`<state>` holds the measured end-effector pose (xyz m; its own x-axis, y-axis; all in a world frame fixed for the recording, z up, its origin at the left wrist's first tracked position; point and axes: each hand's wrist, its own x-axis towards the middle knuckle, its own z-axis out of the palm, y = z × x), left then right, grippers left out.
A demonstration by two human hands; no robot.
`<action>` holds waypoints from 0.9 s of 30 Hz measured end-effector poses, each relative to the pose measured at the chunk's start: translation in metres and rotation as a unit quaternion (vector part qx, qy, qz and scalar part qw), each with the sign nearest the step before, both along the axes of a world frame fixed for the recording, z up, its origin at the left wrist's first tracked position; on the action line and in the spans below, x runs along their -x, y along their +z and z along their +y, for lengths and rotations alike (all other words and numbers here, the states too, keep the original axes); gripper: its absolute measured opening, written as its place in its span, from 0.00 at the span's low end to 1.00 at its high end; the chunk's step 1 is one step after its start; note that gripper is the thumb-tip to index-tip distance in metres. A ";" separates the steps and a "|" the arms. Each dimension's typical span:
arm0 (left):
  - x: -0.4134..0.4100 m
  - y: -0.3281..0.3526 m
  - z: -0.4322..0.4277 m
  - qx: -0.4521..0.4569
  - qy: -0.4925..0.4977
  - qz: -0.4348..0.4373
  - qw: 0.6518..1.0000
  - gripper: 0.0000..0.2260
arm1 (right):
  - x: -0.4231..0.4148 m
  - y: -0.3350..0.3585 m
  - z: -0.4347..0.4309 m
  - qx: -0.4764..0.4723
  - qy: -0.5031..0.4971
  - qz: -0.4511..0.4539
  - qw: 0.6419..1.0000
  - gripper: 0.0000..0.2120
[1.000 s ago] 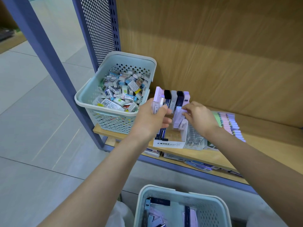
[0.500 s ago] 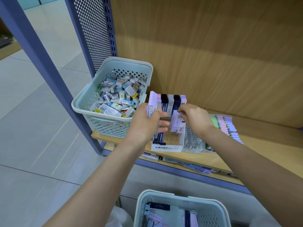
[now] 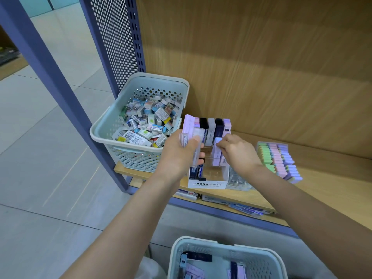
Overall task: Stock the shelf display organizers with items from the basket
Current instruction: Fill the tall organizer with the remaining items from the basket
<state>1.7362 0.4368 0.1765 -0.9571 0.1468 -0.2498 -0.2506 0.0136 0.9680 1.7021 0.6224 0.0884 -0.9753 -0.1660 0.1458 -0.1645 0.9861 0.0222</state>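
Pinching a slim lilac pack (image 3: 218, 153) between curled fingertips, the right hand (image 3: 239, 154) is holding it upright in the middle of the white display organizer (image 3: 209, 184), among its clear dividers. A back row of packs (image 3: 213, 125) in lilac, pink, black, grey and navy is standing upright at the rear of the same organizer, and dark blue packs are filling its front left corner. Just to the left, the left hand (image 3: 177, 156) is gripping a bundle of packs (image 3: 191, 135), lilac and clear, with the thumb lying across their front. The organizer is sitting near the front edge of the wooden shelf (image 3: 326, 178), touching a clear organizer (image 3: 238, 181) on its right; beyond that, a tray of pastel erasers (image 3: 275, 158) in green, pink and purple is lying. A pale basket of boxed erasers (image 3: 112, 135) is resting at the shelf's left end, beside a perforated blue panel (image 3: 114, 37). Below, a lower basket (image 3: 193, 241) is holding more slim packs.
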 end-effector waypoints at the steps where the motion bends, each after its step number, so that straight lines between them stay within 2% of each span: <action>1: 0.000 -0.001 0.000 0.003 -0.005 0.003 1.000 0.04 | -0.003 -0.001 0.000 0.000 0.006 0.019 1.000 0.15; 2: 0.000 -0.001 0.001 0.004 -0.010 0.002 1.000 0.06 | -0.005 -0.002 -0.001 0.012 0.018 0.060 0.998 0.16; 3: 0.000 -0.002 0.001 0.004 -0.014 0.001 1.000 0.06 | -0.010 0.001 -0.005 0.069 0.030 0.066 0.995 0.14; 5: -0.001 -0.003 0.002 0.002 -0.013 0.000 1.000 0.06 | -0.021 0.018 -0.020 0.264 -0.006 0.048 0.963 0.10; 6: -0.001 -0.004 0.002 0.004 -0.009 0.006 1.000 0.06 | -0.030 0.029 -0.028 0.381 -0.037 0.003 0.924 0.11; 8: -0.002 -0.005 0.004 0.014 -0.001 0.032 0.999 0.08 | -0.048 0.050 -0.045 0.567 -0.056 -0.076 0.818 0.09; 10: -0.004 -0.004 0.006 0.003 0.010 0.052 0.999 0.08 | -0.061 0.064 -0.057 0.674 -0.051 -0.146 0.723 0.08; 11: -0.006 -0.002 0.007 -0.015 0.013 0.055 0.998 0.07 | -0.065 0.068 -0.062 0.688 -0.044 -0.170 0.705 0.08; 14: -0.010 0.001 0.010 -0.050 0.007 0.064 0.997 0.06 | -0.075 0.076 -0.068 0.687 -0.038 -0.178 0.704 0.07; 17: -0.012 0.002 0.010 -0.024 -0.014 0.108 0.994 0.06 | -0.079 0.082 -0.065 0.658 -0.045 -0.139 0.739 0.04; 19: -0.011 0.001 0.009 -0.017 -0.053 0.117 0.992 0.08 | -0.083 0.084 -0.061 0.614 -0.041 -0.122 0.779 0.08; 24: -0.015 -0.005 0.009 0.034 -0.146 0.122 0.981 0.09 | -0.094 0.090 -0.050 0.595 -0.016 -0.074 0.800 0.19; 27: -0.019 -0.004 0.015 0.021 -0.181 0.095 0.979 0.09 | -0.099 0.087 -0.038 0.529 -0.014 -0.059 0.846 0.19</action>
<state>1.7549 0.4516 0.1730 -0.8744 0.4777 -0.0853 -0.0375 0.1087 0.9934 1.8013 0.5848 0.1754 -0.9949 0.0192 0.0992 -0.0803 0.4464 -0.8912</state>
